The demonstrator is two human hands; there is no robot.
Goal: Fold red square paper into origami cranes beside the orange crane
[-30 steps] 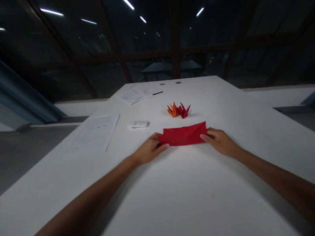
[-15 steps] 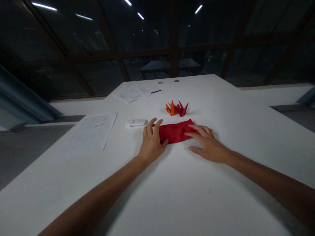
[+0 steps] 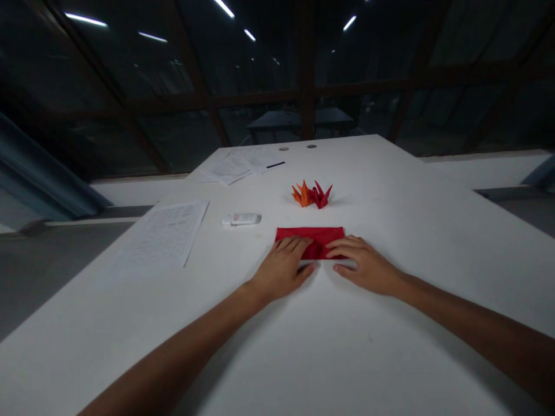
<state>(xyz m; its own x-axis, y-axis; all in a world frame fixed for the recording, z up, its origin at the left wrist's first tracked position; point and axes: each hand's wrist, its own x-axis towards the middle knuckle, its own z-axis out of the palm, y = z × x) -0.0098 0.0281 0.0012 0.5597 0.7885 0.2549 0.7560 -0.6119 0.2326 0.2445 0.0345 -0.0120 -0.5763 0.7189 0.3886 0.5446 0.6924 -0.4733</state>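
Observation:
A sheet of red paper point(image 3: 323, 233), folded into a wide rectangle, lies on the white table point(image 3: 312, 346) with its long edges running left to right. My left hand point(image 3: 284, 267) rests over its left part, fingers stretched across the top and thumb out by the near edge. On the right part lie the extended fingers of my right hand point(image 3: 364, 266), its thumb apart from them near the same edge. A pale strip shows along the near edge beside both thumbs. Beyond the paper stand an orange origami crane point(image 3: 302, 194) and a red origami crane point(image 3: 321, 196), side by side.
Left of the cranes lies a small white tube point(image 3: 241, 219). A printed sheet point(image 3: 162, 234) is at the table's left side, and more papers point(image 3: 234, 166) with a black pen-like strip point(image 3: 276, 165) lie at the back. Dark windows point(image 3: 260, 58) stand behind the table.
The red paper has straightened from a tilt and come slightly nearer. My left hand has moved right and nearer, its fingers lower and flatter on the paper. My right hand has shifted a little.

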